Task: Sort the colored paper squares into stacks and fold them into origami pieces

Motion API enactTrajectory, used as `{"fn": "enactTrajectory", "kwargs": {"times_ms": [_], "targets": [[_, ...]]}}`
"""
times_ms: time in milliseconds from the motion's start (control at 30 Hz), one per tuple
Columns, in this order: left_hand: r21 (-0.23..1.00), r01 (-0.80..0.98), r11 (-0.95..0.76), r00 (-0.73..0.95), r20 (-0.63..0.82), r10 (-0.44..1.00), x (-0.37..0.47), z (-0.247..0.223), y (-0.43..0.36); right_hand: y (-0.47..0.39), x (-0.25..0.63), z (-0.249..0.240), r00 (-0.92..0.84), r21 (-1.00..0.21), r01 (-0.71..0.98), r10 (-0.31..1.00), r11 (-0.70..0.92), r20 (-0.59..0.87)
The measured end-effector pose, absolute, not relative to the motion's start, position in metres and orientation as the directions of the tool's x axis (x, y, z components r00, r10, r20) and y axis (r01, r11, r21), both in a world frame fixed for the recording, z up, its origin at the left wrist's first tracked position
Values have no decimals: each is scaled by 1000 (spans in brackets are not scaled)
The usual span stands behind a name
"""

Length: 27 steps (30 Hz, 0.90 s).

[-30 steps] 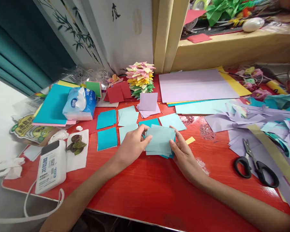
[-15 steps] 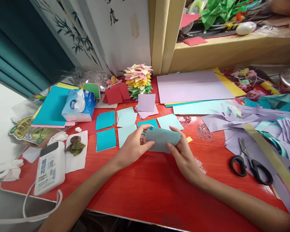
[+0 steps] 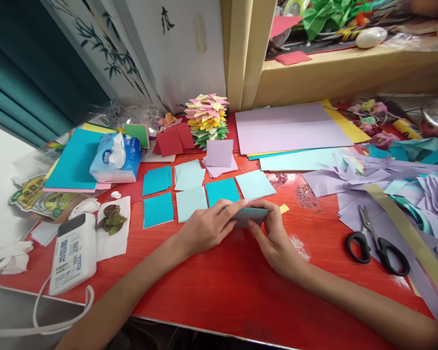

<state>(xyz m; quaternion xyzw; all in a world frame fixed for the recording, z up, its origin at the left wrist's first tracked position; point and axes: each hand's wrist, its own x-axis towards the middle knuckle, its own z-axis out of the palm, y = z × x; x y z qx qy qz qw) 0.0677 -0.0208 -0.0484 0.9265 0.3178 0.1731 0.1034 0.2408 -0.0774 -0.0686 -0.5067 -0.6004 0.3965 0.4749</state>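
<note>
Between my two hands, low over the red table [image 3: 204, 291], is a light blue paper piece [image 3: 251, 217], tilted so that it looks narrow. My left hand [image 3: 213, 224] grips its left end, fingers laid along the top edge. The right end is pinched between thumb and fingers of my right hand [image 3: 273, 233]. Just behind the hands lie a bright blue square [image 3: 222, 191] and a pale blue square [image 3: 255, 184]. More blue squares [image 3: 158, 209] and pale squares [image 3: 191, 203] lie to the left, with purple squares [image 3: 219, 153] behind.
Black-handled scissors [image 3: 377, 243] rest on purple scraps at the right. Large purple sheets [image 3: 292, 130] lie at the back beside a folded-paper tower [image 3: 206, 119]. On the left are a tissue pack [image 3: 116, 158], a white device [image 3: 74, 253] and a leafy item on tissue [image 3: 112, 219].
The paper piece has tipped and dropped slightly, so less of its face shows. My left hand has shifted right and its fingers now lie over the top edge. The view has moved slightly.
</note>
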Motion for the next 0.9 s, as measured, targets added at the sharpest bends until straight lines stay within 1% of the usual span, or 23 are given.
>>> {"fn": "enactTrajectory", "kwargs": {"times_ms": [67,133,233,433,567,667,733,800,900], "targets": [[212,552,-806,745,308,591,68,-49,-21,-78,241,-68,-41,-952,243,982,186,182],[180,556,-812,728,366,580,68,-49,-21,-78,241,-69,-48,-949,243,979,201,196],[196,540,-819,714,409,568,69,-50,-22,-78,241,-69,-62,-945,236,974,228,219],[249,511,-823,722,396,568,71,-54,-23,-79,241,-69,-91,-931,246,963,270,255],[217,522,-825,719,408,563,72,-55,-24,-79,240,-69,-88,-929,255,963,269,255],[216,518,-827,723,407,559,71,-55,-23,-79,240,-70,-83,-934,244,965,262,249],[229,512,-828,733,387,560,71,-53,-23,-78,241,-71,-80,-940,231,968,250,238],[271,505,-819,745,343,573,71,-49,-23,-78,242,-72,-73,-947,216,971,237,227],[407,533,-742,733,216,645,70,-37,-30,-80,243,-72,-87,-957,195,975,216,203]]}}
